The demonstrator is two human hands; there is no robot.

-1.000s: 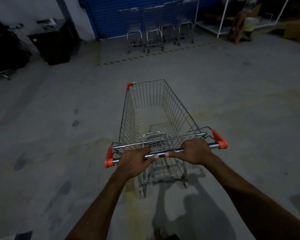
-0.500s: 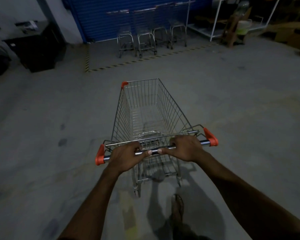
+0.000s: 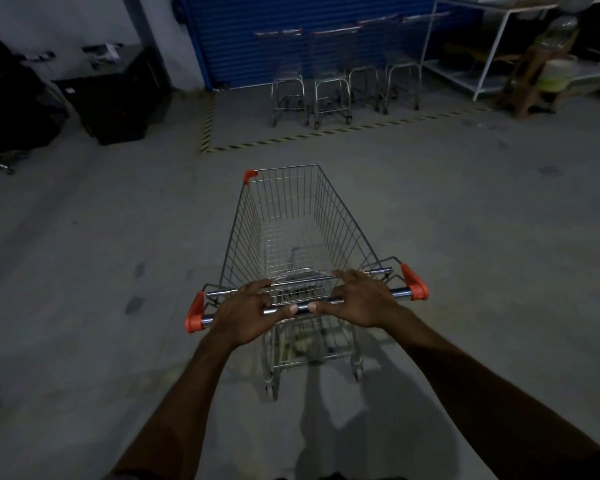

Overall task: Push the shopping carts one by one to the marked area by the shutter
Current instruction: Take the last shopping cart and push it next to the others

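Note:
An empty wire shopping cart (image 3: pixel 291 223) with orange corner caps stands on the concrete floor in front of me, its nose toward the blue shutter (image 3: pixel 291 36). My left hand (image 3: pixel 245 315) and my right hand (image 3: pixel 362 299) both grip its chrome handle bar (image 3: pixel 303 308), thumbs almost touching at the middle. Ahead, yellow-black striped tape (image 3: pixel 326 133) marks off a floor area by the shutter. Several parked carts (image 3: pixel 326 84) stand side by side inside it, against the shutter.
A black cabinet (image 3: pixel 118 102) and dark objects stand at the left wall. A white metal rack (image 3: pixel 478 57) and a wooden stool with a pale bucket (image 3: pixel 551 77) stand at the right. Open concrete floor lies between my cart and the tape.
The cart and I have rolled forward; the shutter, the tape and the parked carts are nearer and larger. Both hands keep the same grip on the handle.

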